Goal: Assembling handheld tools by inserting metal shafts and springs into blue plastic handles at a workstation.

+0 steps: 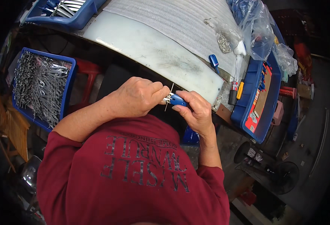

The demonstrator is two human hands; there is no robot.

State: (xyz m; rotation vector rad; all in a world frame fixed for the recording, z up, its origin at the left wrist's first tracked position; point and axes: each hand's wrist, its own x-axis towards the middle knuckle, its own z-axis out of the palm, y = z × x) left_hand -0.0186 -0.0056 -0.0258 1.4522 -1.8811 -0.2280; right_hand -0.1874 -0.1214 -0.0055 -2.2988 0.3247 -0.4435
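Close to the front edge of the workbench, my left hand is closed around a shiny metal part, most of it hidden by the fingers. My right hand pinches a blue plastic handle piece between thumb and fingers. The blue piece and the metal part meet between my hands; whether they are joined I cannot tell. A thin metal rod sticks out crosswise beside them. Another blue plastic piece lies on the bench near its right end.
The white-topped workbench carries a foam sheet and a bag of small metal parts. Screwdrivers lie by a blue bin at right. At left, a blue tray holds many metal parts; another blue bin stands beyond.
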